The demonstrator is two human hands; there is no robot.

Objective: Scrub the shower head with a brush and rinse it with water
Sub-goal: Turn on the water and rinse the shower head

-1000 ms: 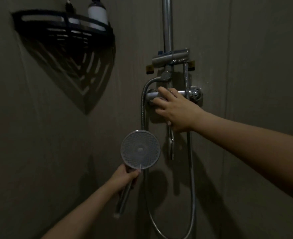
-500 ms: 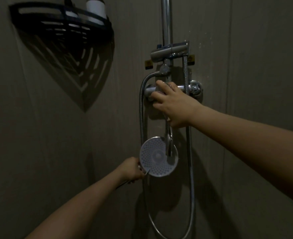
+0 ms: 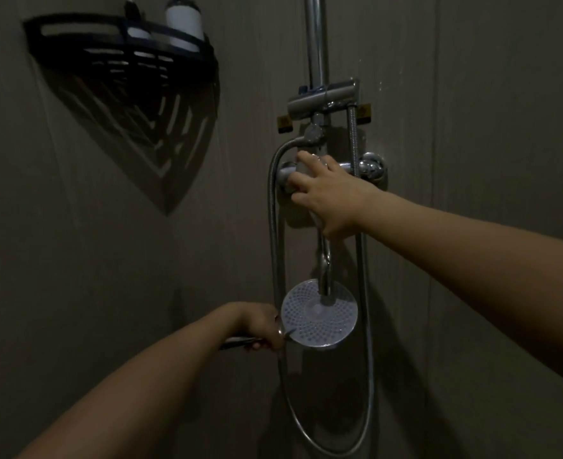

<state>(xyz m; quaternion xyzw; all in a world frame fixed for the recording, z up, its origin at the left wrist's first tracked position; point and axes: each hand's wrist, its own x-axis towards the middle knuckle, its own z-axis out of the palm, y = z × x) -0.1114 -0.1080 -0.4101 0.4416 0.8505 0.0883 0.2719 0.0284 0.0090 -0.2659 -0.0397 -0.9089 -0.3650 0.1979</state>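
The round shower head [image 3: 316, 319] faces me with its dotted spray plate, held directly under the chrome spout [image 3: 324, 270] of the wall mixer. My left hand [image 3: 260, 323] is shut on the shower head's handle, which points left. My right hand [image 3: 328, 190] rests on the chrome mixer tap [image 3: 369, 167], fingers wrapped over its lever and body. No brush is visible. Whether water is running I cannot tell in the dim light.
A flexible metal hose [image 3: 275, 226] loops from the mixer down past the shower head and back up. A chrome riser pipe [image 3: 316, 38] climbs the wall with a slider bracket [image 3: 323, 99]. A black corner shelf [image 3: 117, 44] holding bottles [image 3: 184, 21] hangs upper left.
My left hand swung the shower head from lower left to the right, under the spout, turning the handle sideways. My right hand stayed on the mixer tap.
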